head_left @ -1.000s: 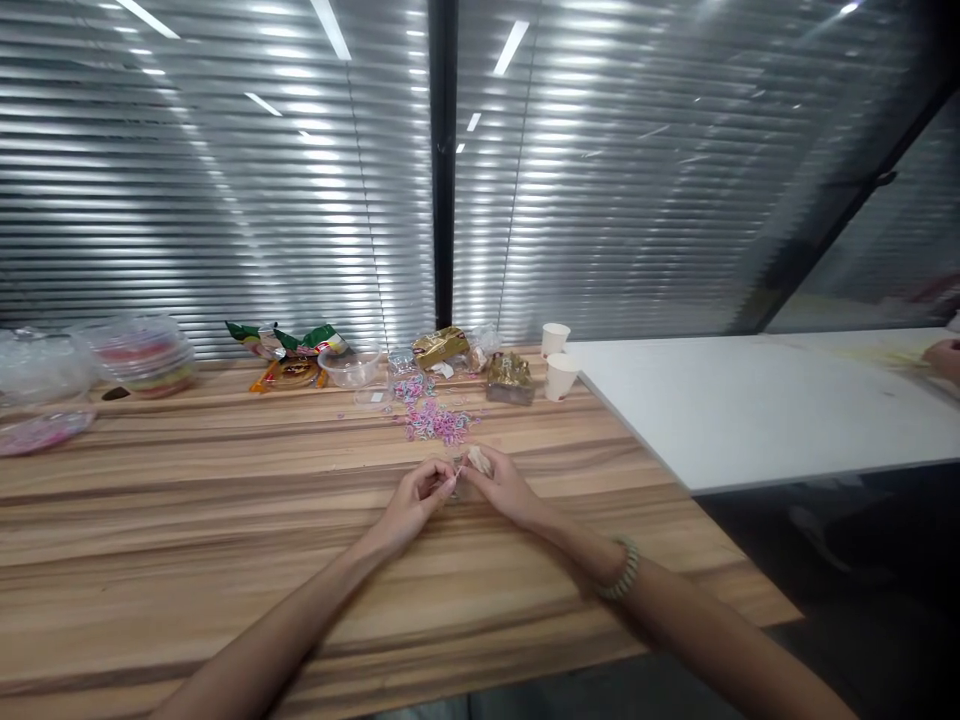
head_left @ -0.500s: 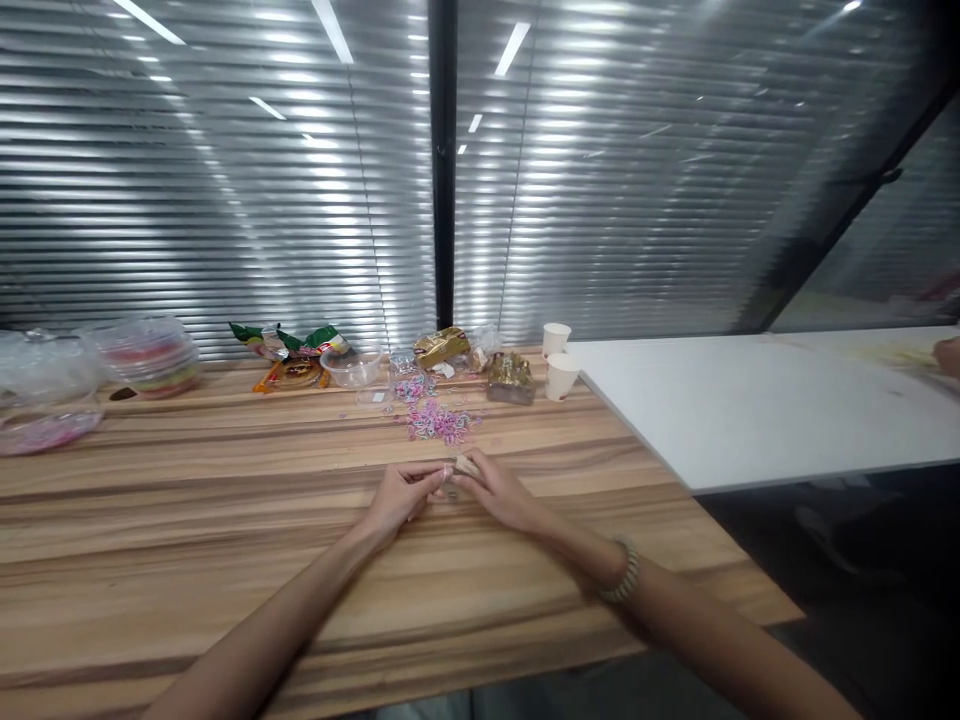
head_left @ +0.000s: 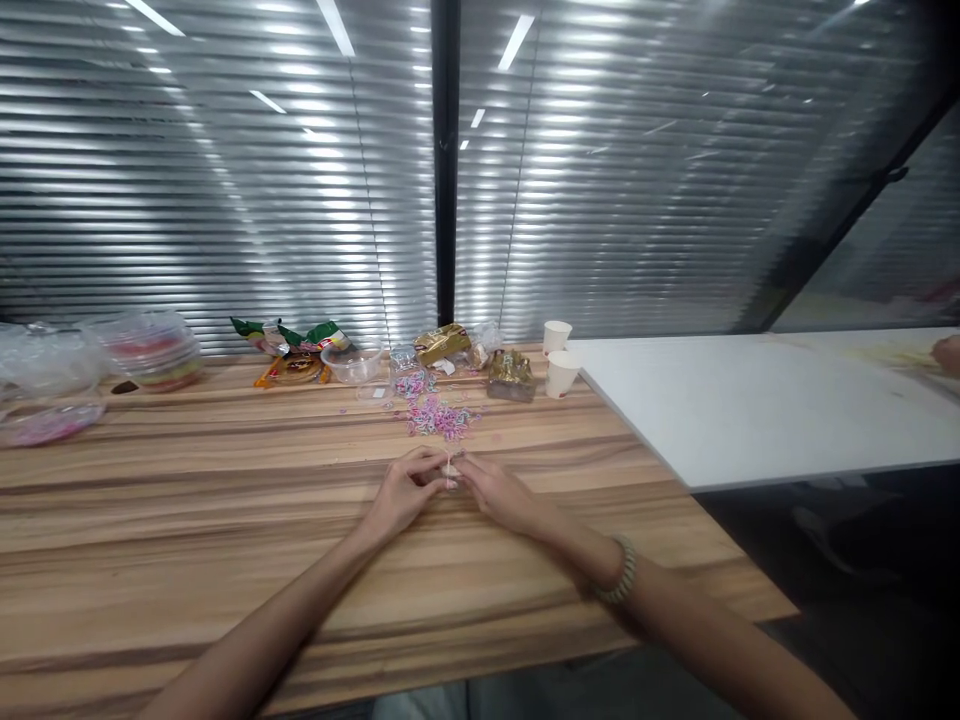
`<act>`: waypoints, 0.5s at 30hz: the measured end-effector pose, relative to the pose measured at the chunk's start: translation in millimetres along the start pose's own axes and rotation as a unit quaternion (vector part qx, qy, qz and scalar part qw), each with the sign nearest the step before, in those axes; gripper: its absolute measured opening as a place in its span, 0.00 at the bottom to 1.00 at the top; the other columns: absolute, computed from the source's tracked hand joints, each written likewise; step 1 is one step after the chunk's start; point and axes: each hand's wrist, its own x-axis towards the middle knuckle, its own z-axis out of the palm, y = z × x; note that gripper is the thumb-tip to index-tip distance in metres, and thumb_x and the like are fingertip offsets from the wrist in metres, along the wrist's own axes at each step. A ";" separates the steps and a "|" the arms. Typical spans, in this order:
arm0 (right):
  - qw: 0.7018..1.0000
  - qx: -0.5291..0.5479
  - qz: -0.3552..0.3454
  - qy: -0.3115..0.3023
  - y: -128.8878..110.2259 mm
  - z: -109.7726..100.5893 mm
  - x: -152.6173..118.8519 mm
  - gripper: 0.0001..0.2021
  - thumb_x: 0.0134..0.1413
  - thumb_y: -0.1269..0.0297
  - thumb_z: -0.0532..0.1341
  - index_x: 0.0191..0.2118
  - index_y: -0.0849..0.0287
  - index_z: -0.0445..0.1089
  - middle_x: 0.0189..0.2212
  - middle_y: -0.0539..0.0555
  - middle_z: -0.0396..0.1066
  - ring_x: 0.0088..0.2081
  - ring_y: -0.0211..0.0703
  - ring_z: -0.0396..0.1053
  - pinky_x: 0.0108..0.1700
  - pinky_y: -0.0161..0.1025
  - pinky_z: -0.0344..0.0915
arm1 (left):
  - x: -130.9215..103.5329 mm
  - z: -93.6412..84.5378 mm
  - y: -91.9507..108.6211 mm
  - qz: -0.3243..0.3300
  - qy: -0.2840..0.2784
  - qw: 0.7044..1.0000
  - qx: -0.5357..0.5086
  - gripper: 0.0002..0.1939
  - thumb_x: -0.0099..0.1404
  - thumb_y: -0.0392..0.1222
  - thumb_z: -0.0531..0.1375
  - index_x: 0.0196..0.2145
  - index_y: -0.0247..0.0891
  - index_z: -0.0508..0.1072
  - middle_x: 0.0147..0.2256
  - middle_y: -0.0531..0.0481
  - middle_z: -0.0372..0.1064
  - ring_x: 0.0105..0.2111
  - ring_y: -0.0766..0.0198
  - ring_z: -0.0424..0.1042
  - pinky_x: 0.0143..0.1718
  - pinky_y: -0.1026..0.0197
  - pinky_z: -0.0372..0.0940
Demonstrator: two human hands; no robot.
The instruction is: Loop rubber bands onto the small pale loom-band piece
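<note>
Fingers of both the left hand (head_left: 405, 492) and right hand (head_left: 496, 490) now pinch one tiny bead (head_left: 450, 472), the tan piece gone.

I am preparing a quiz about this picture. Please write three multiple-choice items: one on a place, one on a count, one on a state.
1. Where does the pile of pink beads lie?
A. beyond the hands
B. on the white table
C. inside a cup

2. How many paper cups stand near the white table?
A. one
B. two
C. four

3. How are the left hand and right hand?
A. far apart
B. flat, open
C. fingers pinched together on a small item

Answers: 1 A, pile sits farther on the wooden table; 2 B, two visible; 3 C, fingertips meet.
</note>
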 end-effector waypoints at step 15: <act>0.971 0.135 0.160 0.115 2.2 5.6 5.1 0.11 0.61 0.64 0.45 0.31 0.60 0.59 0.25 0.50 0.64 0.26 0.37 0.61 0.28 0.32 0.54 | -0.5 5.7 12.9 0.041 -0.002 0.995 0.091 0.09 0.60 0.40 0.55 0.34 0.37 0.75 0.34 0.46 0.71 0.37 0.60 0.67 0.40 0.59 0.61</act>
